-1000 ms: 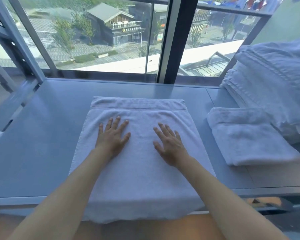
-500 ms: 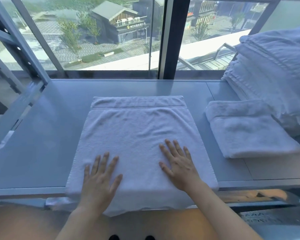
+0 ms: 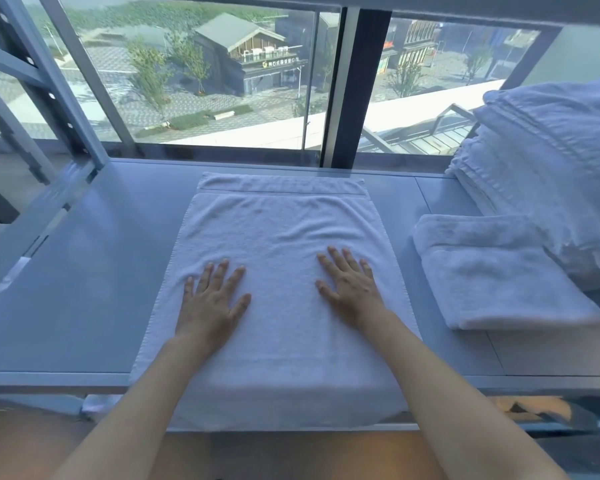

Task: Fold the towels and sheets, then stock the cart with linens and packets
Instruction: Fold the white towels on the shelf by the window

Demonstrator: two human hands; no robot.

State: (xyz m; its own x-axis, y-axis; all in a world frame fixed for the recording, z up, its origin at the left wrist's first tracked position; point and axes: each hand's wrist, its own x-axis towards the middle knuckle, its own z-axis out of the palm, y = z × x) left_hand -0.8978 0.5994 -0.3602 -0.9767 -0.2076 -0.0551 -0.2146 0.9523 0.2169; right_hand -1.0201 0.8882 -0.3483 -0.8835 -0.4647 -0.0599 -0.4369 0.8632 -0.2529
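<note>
Both grips flat, fingers spread: left hand (image 3: 210,301) and right hand (image 3: 352,287) press the towel (image 3: 278,233) mid-tabletop (image 3: 66,271). Smooth toward 12 o'clock, square edges, then fold; folded towel (image 3: 492,275) at 3 o'clock.

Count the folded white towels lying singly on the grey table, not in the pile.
2. One wide white terry towel lies centred under both hands; a smaller folded white towel lies to its right. The white linen stack at far right may hide more.

Pale grey counter (image 3: 84,271) under a wide window (image 3: 194,81), dark window post (image 3: 374,91) in the middle, metal frame (image 3: 49,81) at left, daylight, buildings and trees outside
</note>
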